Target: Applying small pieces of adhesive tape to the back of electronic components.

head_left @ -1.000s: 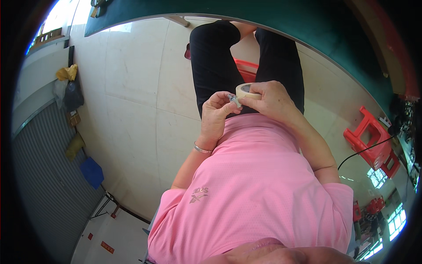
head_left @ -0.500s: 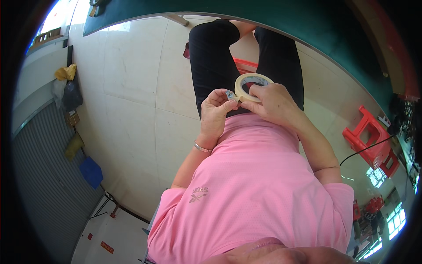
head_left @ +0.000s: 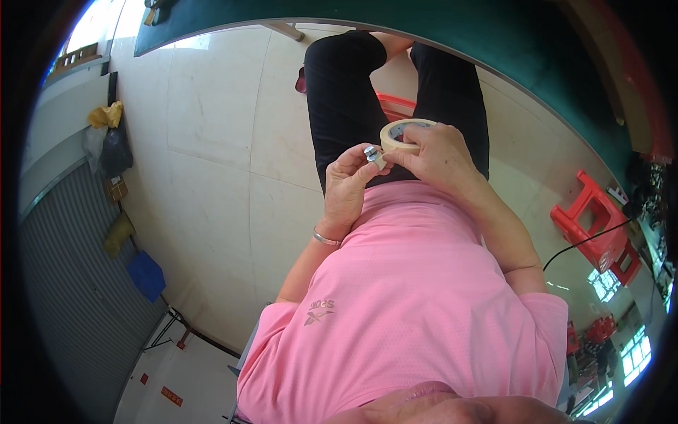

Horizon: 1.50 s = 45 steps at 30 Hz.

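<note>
Over my lap, my left hand (head_left: 345,185) pinches a small silvery metal piece (head_left: 371,152) between thumb and fingers. Cream-coloured tape is wrapped around its lower part. My right hand (head_left: 446,157) grips a roll of masking tape (head_left: 390,141), with fingers reaching into the ring's core. The roll sits just beyond the metal piece, and my right thumb is close to the taped part. Whether a strip still joins the roll to the piece is hard to make out. The exact kind of metal piece is too small to tell.
A green-topped table (head_left: 339,14) curves across the far side beyond my knees. Red plastic stools (head_left: 597,222) stand at the right, with a black cable (head_left: 583,242) alongside. Bags (head_left: 115,152) and a blue object (head_left: 146,276) lie by the left wall on the tiled floor.
The metal piece has turned in my left hand, showing its silvery top and more tape around it. The tape roll has tilted flatter, and my right hand has shifted slightly upward.
</note>
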Tool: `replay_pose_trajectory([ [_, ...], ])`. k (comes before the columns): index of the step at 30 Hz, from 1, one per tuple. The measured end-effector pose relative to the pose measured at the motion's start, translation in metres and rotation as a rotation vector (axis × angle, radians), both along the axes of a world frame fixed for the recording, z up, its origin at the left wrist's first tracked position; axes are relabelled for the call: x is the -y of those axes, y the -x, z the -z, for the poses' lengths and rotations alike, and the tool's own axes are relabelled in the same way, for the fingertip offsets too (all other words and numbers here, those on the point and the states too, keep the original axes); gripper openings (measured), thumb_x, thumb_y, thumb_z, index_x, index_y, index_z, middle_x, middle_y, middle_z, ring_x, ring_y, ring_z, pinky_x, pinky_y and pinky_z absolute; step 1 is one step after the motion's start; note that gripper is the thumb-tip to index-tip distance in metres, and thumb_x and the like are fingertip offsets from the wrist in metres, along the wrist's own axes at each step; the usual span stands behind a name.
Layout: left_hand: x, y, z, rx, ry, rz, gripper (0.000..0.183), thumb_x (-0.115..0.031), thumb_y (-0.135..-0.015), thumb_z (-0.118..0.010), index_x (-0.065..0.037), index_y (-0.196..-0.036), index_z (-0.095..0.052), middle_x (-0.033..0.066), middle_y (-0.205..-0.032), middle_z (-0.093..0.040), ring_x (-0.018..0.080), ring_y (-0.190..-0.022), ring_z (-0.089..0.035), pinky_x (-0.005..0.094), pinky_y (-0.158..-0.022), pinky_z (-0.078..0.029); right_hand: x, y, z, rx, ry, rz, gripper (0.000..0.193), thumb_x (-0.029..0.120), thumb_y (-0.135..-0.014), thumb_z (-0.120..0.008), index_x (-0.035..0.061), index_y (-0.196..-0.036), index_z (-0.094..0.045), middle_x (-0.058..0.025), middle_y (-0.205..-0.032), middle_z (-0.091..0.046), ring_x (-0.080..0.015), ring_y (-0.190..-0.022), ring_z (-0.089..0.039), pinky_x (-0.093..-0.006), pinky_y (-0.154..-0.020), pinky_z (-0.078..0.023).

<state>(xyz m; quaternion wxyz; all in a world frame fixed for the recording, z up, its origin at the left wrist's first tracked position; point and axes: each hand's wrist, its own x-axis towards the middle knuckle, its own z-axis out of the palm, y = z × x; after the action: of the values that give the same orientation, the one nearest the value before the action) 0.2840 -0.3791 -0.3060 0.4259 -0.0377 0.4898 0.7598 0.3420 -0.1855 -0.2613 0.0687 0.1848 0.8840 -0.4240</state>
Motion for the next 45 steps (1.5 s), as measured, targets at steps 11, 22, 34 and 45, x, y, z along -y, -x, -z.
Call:
replay_pose_trajectory([
  [11, -0.004, 0.000, -0.008, -0.125, 0.051, 0.122, 0.033, 0.000, -0.091, -0.067, 0.004, -0.123, -0.063, 0.0098, -0.104, -0.070, 0.0149, -0.095, -0.067, 0.0274, -0.085, -0.056, 0.001, 0.001, -0.004, 0.060, 0.007, -0.007, 0.040, 0.046, -0.076, -0.078, 0.0070, -0.078, -0.072, -0.0124, -0.070, -0.069, -0.0298, -0.065, -0.068, -0.0405, -0.063, -0.053],
  [22, -0.001, -0.001, 0.004, 0.041, -0.009, -0.045, 0.027, 0.000, -0.086, -0.073, 0.001, -0.112, -0.066, 0.0080, -0.095, -0.070, 0.0156, -0.080, -0.067, 0.0260, -0.075, -0.055, 0.003, -0.002, -0.002, -0.111, -0.054, -0.042, 0.037, 0.040, -0.078, -0.078, 0.0038, -0.073, -0.068, -0.0154, -0.070, -0.067, -0.0303, -0.065, -0.065, -0.0402, -0.061, -0.051],
  [34, 0.006, 0.003, 0.002, 0.155, -0.051, 0.079, 0.033, -0.001, -0.085, -0.075, 0.001, -0.118, -0.068, 0.0082, -0.096, -0.072, 0.0136, -0.077, -0.065, 0.0251, -0.067, -0.053, -0.005, -0.004, -0.003, 0.171, 0.193, 0.005, 0.048, 0.052, -0.070, -0.082, 0.0060, -0.068, -0.067, -0.0104, -0.062, -0.066, -0.0258, -0.058, -0.066, -0.0369, -0.057, -0.050],
  [45, -0.002, 0.002, -0.007, -0.082, 0.031, 0.055, 0.036, 0.007, -0.085, -0.073, 0.003, -0.119, -0.063, 0.0085, -0.107, -0.070, 0.0117, -0.094, -0.066, 0.0225, -0.086, -0.055, 0.001, -0.009, -0.008, 0.109, 0.145, -0.016, 0.039, 0.046, -0.083, -0.074, 0.0075, -0.083, -0.070, -0.0112, -0.075, -0.071, -0.0278, -0.069, -0.069, -0.0415, -0.068, -0.053],
])
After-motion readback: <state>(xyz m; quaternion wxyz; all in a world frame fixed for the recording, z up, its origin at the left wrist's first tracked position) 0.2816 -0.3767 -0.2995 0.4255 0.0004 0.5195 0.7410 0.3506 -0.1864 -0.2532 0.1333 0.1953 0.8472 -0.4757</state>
